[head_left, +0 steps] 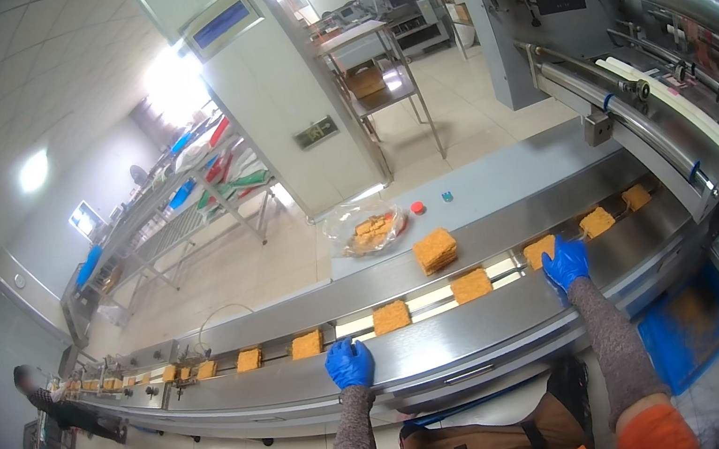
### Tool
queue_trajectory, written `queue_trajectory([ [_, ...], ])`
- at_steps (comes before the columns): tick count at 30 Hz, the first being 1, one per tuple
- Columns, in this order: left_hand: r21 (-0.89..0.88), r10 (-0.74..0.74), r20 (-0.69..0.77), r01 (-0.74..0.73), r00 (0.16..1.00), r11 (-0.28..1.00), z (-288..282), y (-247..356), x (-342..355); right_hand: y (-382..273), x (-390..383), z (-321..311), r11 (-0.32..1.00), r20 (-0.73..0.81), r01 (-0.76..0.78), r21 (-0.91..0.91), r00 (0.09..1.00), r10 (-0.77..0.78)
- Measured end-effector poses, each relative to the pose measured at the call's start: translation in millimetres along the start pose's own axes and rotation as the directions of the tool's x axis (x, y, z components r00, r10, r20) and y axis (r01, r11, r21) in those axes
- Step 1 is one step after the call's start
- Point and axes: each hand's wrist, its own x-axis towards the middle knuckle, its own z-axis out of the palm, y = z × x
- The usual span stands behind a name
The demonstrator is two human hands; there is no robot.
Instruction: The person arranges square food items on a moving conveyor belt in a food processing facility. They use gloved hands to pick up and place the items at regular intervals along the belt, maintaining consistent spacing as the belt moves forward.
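Rough golden-brown square food cakes lie spaced out along the narrow conveyor channel (432, 308). In a blue glove, my right hand (566, 262) touches the near right corner of one food cake (535, 250), its thumb and fingers apart. My left hand (349, 363), also gloved in blue, rests on the near steel ledge with its fingers curled in and nothing visible in them. Between my hands are two more cakes, a left one (391, 316) and a right one (471, 285). A stack of cakes (435, 251) stands on the far steel ledge.
Behind the channel, a clear plastic bag (367, 230) holds broken pieces beside a red cap (418, 208). A roller machine (636, 112) overhangs the line's right end. A blue crate (692, 330) sits low at right. Another person (67, 407) stands at the far left.
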Motion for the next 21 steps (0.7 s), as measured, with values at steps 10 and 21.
queue_trajectory([
  [10,0.027,-0.012,0.089,0.010,0.996,1.000,-2,-5,-1,-7,-1,-20,0.969,-0.022,-0.241,-0.059,0.970,0.240],
  [21,-0.033,-0.031,-0.007,0.031,1.000,0.999,2,-9,-2,31,19,-37,0.931,-0.093,-0.304,-0.204,0.952,0.291],
])
